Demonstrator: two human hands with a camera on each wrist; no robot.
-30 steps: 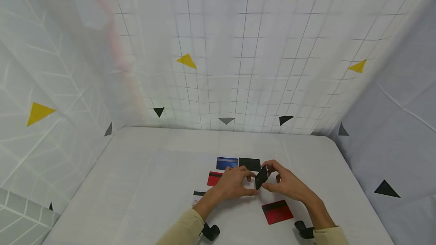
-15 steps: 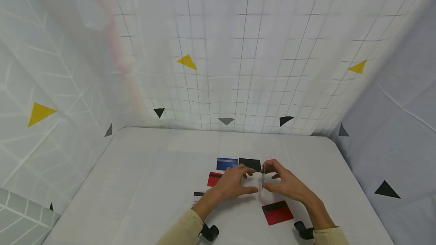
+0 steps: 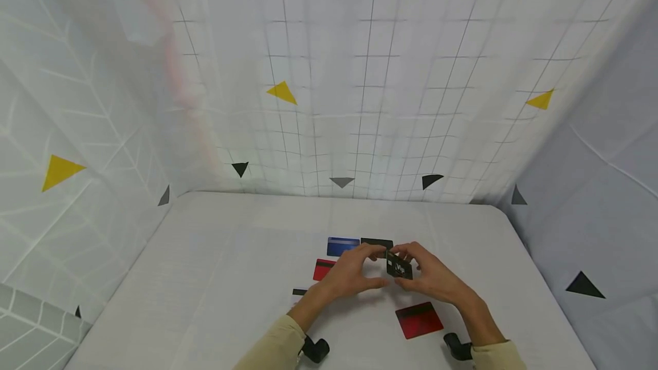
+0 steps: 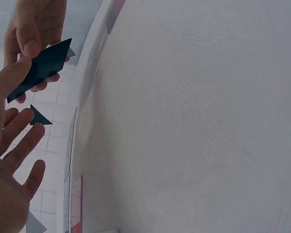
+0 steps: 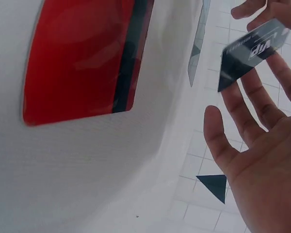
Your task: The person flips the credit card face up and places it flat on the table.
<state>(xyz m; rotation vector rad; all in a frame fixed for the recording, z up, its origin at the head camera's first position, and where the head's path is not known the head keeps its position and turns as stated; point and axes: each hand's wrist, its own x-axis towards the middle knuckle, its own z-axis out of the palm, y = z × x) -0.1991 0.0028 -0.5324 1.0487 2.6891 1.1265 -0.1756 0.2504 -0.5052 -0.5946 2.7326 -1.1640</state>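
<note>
My right hand (image 3: 433,274) pinches a black bank-style card (image 3: 400,267) by its right side, fingers behind and thumb in front. "Vip" lettering shows on the card in the head view, and its plain dark back (image 4: 49,62) in the left wrist view. My left hand (image 3: 349,276) stands just left of it, fingers and thumb apart in a loose curve, with the index fingertip right at the card's upper left corner. A red card (image 5: 82,58) with a dark stripe lies on the white table below my right hand.
Beyond the hands lie a blue card (image 3: 342,246) and another black card (image 3: 377,241). A red card (image 3: 323,269) and a striped white card (image 3: 300,292) are partly covered by my left hand and forearm. White sheets with triangle markers (image 3: 341,182) surround the table (image 3: 216,278).
The black card has turned in the fingers, from its plain dark back, through edge-on, to the lettered face. Both hands have stayed nearly in place.
</note>
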